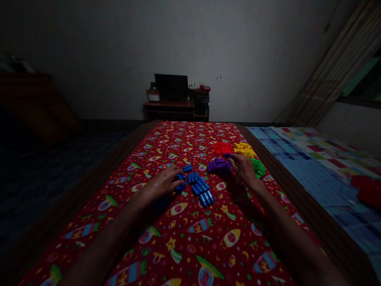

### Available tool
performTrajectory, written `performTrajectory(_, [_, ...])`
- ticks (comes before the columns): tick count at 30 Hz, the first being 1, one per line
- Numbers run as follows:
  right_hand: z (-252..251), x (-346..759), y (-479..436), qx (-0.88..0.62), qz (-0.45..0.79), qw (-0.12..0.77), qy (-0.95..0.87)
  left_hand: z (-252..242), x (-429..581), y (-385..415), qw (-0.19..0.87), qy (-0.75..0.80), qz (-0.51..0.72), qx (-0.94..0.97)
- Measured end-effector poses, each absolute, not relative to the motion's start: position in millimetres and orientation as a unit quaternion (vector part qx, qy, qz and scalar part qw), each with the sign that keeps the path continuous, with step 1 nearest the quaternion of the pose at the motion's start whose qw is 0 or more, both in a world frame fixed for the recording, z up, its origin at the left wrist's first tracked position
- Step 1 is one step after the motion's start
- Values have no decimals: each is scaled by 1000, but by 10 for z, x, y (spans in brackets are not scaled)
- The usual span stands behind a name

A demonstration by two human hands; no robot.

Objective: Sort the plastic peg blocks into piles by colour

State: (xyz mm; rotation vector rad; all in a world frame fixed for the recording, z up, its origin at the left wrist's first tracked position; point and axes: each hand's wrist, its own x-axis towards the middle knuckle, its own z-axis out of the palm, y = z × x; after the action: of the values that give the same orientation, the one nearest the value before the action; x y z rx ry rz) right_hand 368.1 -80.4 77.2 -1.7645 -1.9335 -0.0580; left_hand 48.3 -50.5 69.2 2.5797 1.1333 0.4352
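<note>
Nearest the camera, the left forearm and the right forearm are extended over a red printed cloth. By the left hand, blue pieces are partly covered with curled fingers; whether they are gripped or merely touched cannot be told. By the right hand, a small dark piece is pinched between narrowed fingertips, at the far right side of the purple heap; whether it is blue or purple is uncertain.

The step in hand is judged to be the handling of a single piece beside the heaps. For the next move, a light loosening of the pinch would be called for, so that neighbouring pieces are not knocked.

Four heaps are counted on the right: one purple, one red and one yellow farther off, one green just right of the right hand. Right of the left hand, one lone blue piece is seen at the far end of a few blue clusters; their pieces cannot be counted reliably.
</note>
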Motion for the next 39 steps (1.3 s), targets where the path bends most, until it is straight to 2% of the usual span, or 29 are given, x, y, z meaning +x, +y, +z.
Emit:
performTrajectory(3, [656, 3862, -728, -718, -36, 187, -669, 690, 475, -505, 135, 389, 160, 897])
performTrajectory(6, [576, 3882, -742, -717, -24, 135, -684, 683, 478, -513, 129, 386, 152, 901])
performTrajectory(14, [639, 3897, -786, -672, 35, 75, -736, 618, 415, -462, 112, 383, 167, 902])
performTrajectory(23, [715, 3864, -882, -696, -22, 22, -718, 602, 386, -444, 112, 389, 174, 897])
performTrajectory(26, [793, 3824, -930, -697, -46, 51, -714, 645, 366, -444, 110, 398, 176, 894])
performTrajectory(28, [830, 3726, -964, -664, -36, 110, -739, 640, 357, -411, 109, 409, 184, 887])
performTrajectory(33, [642, 3148, -947, -505, 81, 257, -820, 432, 496, -234, 127, 451, 262, 844])
performTrajectory(39, [267, 2575, -771, -441, 212, 309, -815, 296, 779, -288, 283, 409, 202, 844])
